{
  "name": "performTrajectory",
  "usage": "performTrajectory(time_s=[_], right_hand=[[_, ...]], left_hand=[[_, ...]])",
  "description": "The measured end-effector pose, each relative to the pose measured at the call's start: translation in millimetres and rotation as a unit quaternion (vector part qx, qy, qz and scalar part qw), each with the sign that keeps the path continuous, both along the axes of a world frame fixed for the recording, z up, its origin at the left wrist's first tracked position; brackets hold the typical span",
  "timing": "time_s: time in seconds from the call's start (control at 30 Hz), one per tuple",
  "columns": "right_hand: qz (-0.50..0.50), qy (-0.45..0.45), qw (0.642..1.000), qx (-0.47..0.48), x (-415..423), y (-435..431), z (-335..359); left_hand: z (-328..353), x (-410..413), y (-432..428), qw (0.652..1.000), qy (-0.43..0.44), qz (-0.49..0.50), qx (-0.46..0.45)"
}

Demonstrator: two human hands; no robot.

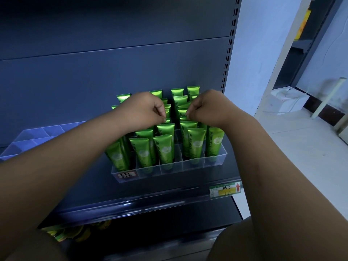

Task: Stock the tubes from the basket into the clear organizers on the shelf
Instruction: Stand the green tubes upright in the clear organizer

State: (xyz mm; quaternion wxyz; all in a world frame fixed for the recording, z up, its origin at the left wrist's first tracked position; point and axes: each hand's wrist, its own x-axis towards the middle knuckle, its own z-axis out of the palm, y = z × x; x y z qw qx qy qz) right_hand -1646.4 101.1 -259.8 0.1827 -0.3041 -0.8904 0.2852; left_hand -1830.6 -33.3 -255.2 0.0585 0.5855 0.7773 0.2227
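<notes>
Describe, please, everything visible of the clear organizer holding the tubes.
The organizer is a clear plastic tray, split by thin walls into rows of compartments. It sits flat on the dark shelf, toward the right end. Green tubes fill it. A handwritten red-edged label is on its front-left corner. The left hand and right hand pinch tube tops in its middle rows.
</notes>
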Motion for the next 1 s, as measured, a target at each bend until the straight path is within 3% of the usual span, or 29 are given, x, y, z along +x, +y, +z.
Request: performTrajectory(time_s=[0.27,0.4,0.47,0.57,0.63,0.8,1.0], right_hand=[[-0.002,-0.003,1.0,0.008,3,1,-2],[-0.01,-0.004,1.0,0.03,4,0,-3],[-0.01,-0.015,0.999,0.047,5,-1,-3],[-0.013,-0.036,0.995,0.094,5,-2,-3],[-0.025,-0.04,0.992,0.114,6,-4,-2],[-0.096,-0.001,0.97,0.224,5,-24,9],[-0.036,-0.016,0.94,0.339,-24,-75,5]], left_hand=[[3,5,-6,1.0,0.002,0.0,0.018],[5,11,-10,0.998,0.044,0.002,0.05],[5,15,-13,0.991,0.116,-0.008,0.059],[5,21,-19,0.955,0.293,0.017,0.048],[5,29,-25,0.936,0.346,0.046,0.05],[8,36,-43,0.937,0.312,0.101,0.122],[-5,20,-78,0.921,0.349,0.161,0.057]])
